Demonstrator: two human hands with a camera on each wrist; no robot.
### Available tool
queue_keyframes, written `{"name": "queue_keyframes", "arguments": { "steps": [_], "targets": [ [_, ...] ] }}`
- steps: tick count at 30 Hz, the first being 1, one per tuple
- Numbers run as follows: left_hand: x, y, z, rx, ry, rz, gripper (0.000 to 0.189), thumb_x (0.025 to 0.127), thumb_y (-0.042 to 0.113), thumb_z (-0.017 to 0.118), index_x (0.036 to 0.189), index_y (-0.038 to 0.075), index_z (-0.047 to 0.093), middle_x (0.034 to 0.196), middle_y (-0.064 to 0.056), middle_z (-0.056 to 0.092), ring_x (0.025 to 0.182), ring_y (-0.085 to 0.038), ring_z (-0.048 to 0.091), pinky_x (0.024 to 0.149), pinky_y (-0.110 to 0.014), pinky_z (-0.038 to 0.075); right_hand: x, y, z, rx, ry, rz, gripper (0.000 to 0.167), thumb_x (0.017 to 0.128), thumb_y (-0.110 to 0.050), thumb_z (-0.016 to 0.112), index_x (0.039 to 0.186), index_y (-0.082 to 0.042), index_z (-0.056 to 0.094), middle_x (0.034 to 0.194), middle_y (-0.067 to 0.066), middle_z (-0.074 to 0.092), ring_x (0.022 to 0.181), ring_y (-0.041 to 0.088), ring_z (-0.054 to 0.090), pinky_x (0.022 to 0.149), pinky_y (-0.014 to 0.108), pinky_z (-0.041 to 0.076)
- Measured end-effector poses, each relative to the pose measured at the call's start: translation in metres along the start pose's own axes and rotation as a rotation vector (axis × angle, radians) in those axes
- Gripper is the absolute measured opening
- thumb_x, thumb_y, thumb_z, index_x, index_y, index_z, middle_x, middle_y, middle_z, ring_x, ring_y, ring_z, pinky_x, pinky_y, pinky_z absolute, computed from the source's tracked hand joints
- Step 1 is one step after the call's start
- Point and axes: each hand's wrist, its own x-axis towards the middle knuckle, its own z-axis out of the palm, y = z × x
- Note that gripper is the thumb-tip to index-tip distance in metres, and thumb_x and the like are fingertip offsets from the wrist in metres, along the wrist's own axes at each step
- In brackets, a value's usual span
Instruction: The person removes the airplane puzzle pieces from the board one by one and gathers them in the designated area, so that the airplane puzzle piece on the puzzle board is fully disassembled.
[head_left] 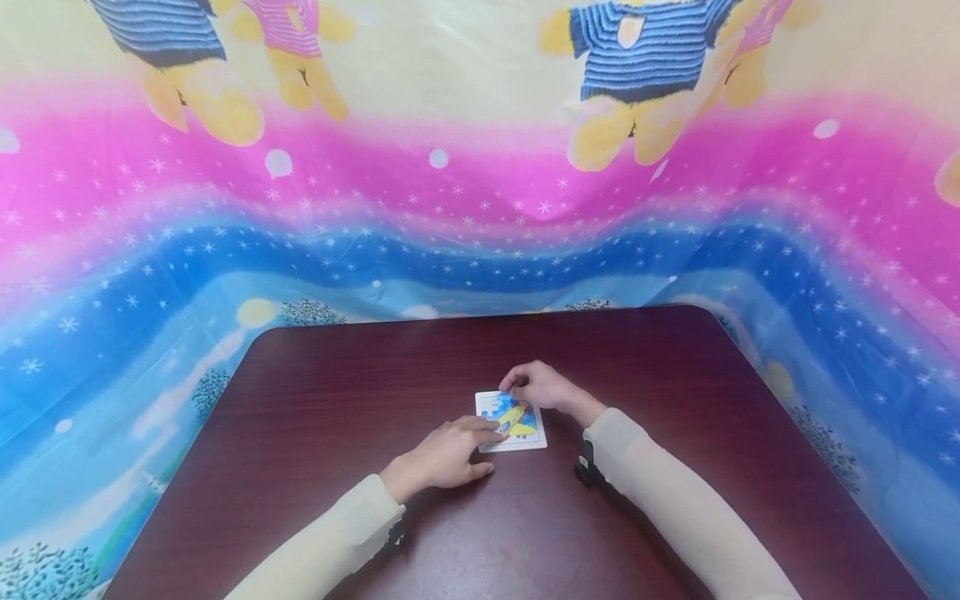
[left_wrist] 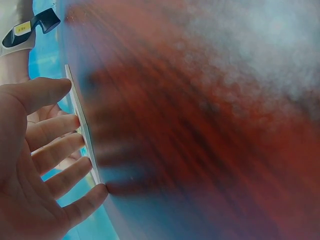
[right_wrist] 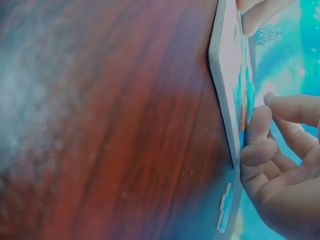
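A flat, white-bordered puzzle board with a blue and yellow picture lies on the table. My left hand rests over its left side, fingers outstretched; in the left wrist view the fingertips meet the board's edge. At the board's far right corner, my right hand has its fingers bent down onto the picture. The right wrist view shows two fingertips of the right hand against the board, the thumb standing off from them. Nothing is plainly held there. Part of the picture is hidden beneath the hands.
In the right wrist view a small loose piece with an uneven outline lies beyond the board. The dark red-brown table has rounded far corners. A patterned cloth hangs around its back and sides.
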Motion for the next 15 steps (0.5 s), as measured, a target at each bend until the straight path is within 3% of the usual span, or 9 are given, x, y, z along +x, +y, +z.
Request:
{"name": "queue_keyframes", "arguments": {
  "steps": [15],
  "targets": [
    [-0.0001, 0.0, -0.0003, 0.0, -0.007, -0.005, 0.047, 0.092, 0.036, 0.069, 0.137, 0.023, 0.063, 0.146, 0.0, 0.057, 0.137, -0.021, 0.051, 0.107, -0.045, 0.048, -0.0014, -0.0029, -0.001, 0.008, 0.004, 0.011, 0.016, 0.092, -0.004, 0.062, 0.099, -0.012, 0.074, 0.092, 0.004, 0.07, 0.077, 0.015, 0.061, 0.064, 0.028, 0.052]
  ]
}}
